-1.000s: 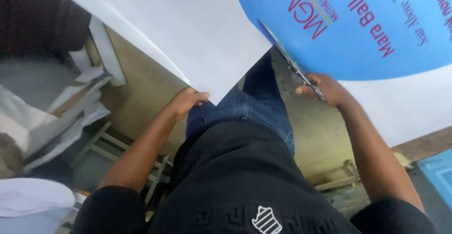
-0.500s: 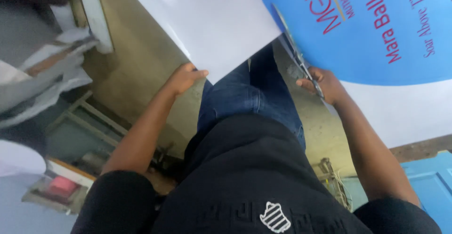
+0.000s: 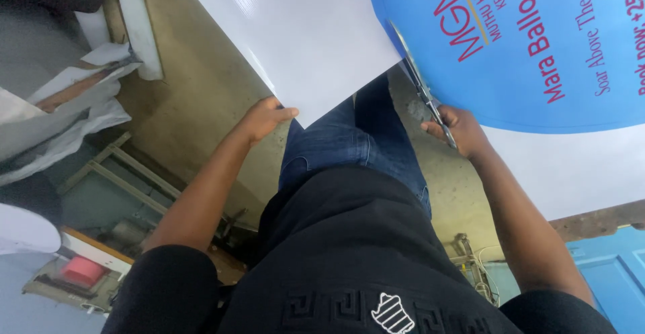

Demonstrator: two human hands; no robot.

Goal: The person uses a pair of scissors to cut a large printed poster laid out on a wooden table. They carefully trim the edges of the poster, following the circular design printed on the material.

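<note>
While the right hand is closed around the scissors at the blue print's curved edge, the left hand pinches the white sheet's corner. If that loose sheet sags, the blades may wander into the blue.

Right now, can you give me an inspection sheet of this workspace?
Surface: bare tan floor; no table seen.
Job's things: large sheet, white with a round blue printed part; scissors at the blue edge.
Clutter: crumpled white paper scraps, a wooden frame, a pink block.
Hands: left hand holds the white corner; right hand grips the scissors.
Cables: thin wires on the floor.
Surroundings: blue door.
</note>
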